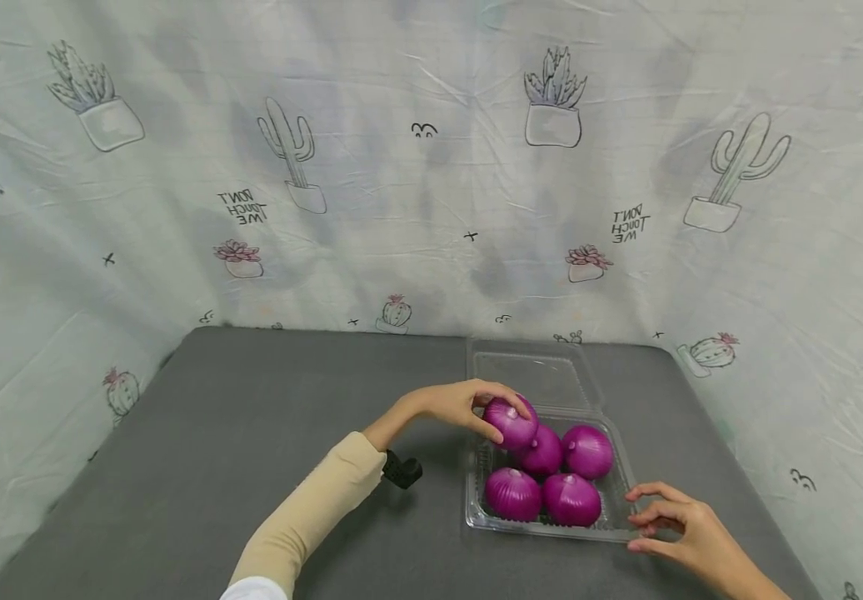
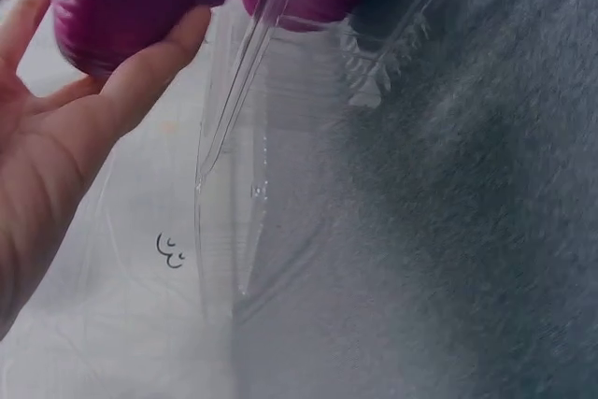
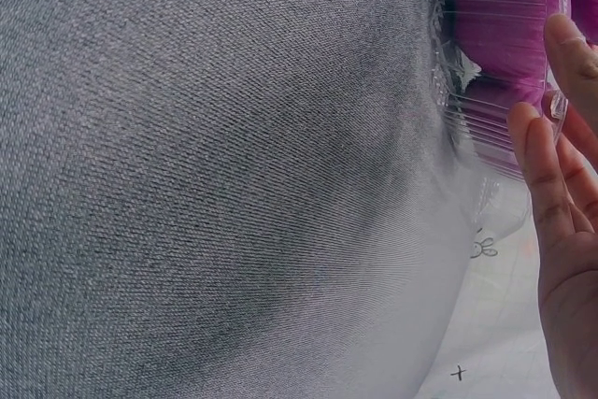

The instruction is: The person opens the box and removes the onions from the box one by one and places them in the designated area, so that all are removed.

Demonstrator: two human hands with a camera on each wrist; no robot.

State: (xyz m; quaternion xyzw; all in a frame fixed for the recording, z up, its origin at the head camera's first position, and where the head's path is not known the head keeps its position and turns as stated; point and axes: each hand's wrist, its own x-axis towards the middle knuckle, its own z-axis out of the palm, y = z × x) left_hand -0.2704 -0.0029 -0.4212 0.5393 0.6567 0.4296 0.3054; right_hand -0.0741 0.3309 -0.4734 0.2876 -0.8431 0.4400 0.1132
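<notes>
My left hand (image 1: 469,404) grips a shiny purple onion (image 1: 512,425) between thumb and fingers, over the back left of a clear plastic clamshell box (image 1: 544,529). In the left wrist view, the same onion (image 2: 140,7) sits in the curved fingers of the left hand (image 2: 65,147). Below and beside it, several more purple onions (image 1: 572,500) lie in the box. At the box's front right corner is my right hand (image 1: 682,529), its fingers loosely bent and spread from the thumb. The right wrist view has its fingertips (image 3: 525,117) at the clear rim.
The box's clear lid (image 1: 529,375) lies folded back behind it. Grey cloth covers the table (image 1: 289,392). A pale curtain (image 1: 401,167) printed with cacti hangs around the back and sides. Something small and black (image 1: 401,469) is at the left wrist.
</notes>
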